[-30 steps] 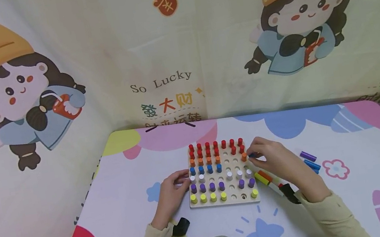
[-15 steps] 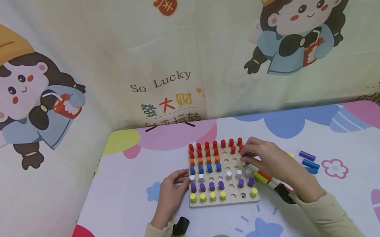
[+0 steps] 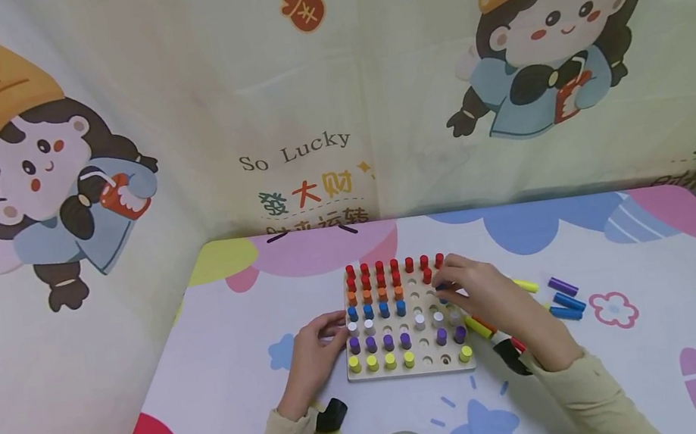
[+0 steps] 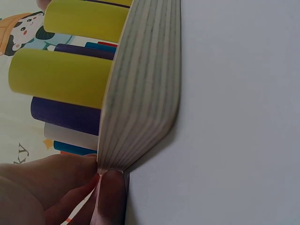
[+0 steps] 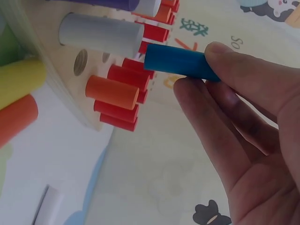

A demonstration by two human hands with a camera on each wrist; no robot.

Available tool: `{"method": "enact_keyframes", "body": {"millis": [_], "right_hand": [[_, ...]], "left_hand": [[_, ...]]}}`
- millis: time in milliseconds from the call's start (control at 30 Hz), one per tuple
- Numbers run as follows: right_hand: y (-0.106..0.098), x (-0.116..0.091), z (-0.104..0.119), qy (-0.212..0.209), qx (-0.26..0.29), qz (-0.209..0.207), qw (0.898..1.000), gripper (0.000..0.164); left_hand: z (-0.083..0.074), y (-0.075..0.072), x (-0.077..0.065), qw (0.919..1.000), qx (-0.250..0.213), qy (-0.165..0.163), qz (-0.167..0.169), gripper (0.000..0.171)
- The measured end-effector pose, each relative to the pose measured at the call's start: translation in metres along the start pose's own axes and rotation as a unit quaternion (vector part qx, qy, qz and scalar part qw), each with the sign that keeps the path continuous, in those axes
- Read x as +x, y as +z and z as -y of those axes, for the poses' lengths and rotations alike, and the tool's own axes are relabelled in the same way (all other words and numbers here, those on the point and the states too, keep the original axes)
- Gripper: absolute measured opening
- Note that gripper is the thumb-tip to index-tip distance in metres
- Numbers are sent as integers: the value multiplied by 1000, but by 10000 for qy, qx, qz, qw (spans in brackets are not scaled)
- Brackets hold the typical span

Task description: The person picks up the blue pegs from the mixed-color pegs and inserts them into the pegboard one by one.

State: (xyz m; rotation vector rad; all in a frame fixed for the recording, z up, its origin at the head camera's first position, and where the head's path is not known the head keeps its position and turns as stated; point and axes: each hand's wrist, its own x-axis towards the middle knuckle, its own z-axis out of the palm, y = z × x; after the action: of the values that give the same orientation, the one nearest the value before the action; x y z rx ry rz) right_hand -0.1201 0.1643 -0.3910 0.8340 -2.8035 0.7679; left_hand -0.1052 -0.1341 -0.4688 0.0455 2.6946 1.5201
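The right hand (image 3: 484, 295) pinches a blue peg (image 5: 178, 62) between thumb and fingertips, holding it in the air over the right side of a wooden pegboard (image 3: 420, 368). The peg's free end points towards the board, near an orange peg (image 5: 111, 91) and a white peg (image 5: 101, 33) standing in it, with a bare hole between those two.

The left hand (image 3: 316, 345) holds the board's left edge, thumb and fingers touching it. The board lies on the table (image 3: 238, 389) between the hands. Red pegs (image 3: 379, 268) stand in the two rows farthest from the person; orange, blue, white, purple and yellow rows follow, the yellow pegs (image 3: 372, 363) nearest the person's body. Several holes right of the left hand's four filled columns are bare.

Under the right hand, beside the board, lies a loose yellow peg (image 3: 478, 327) among others partly hidden by the wrist. Just beyond that hand, to its right, lie another loose yellow peg (image 3: 525, 285), a purple peg (image 3: 563, 285) and two blue ones (image 3: 569, 301).
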Motion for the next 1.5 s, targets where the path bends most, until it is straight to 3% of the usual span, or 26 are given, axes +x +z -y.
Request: {"method": "enact_keyframes", "body": {"millis": [700,1100,1500], "right_hand": [[10,11,7,89,-115,232,9996,18],[17,17,12,481,-105,473,9977,19],[25,19,11,298,-9,497,9983,16]], "left_hand": [[1,-1,1,10000,-23,-34,-9,31],[-3,0,0,10000,-26,-89,21,30],[-2,0,0,9999,20,-98,-7,31]]}}
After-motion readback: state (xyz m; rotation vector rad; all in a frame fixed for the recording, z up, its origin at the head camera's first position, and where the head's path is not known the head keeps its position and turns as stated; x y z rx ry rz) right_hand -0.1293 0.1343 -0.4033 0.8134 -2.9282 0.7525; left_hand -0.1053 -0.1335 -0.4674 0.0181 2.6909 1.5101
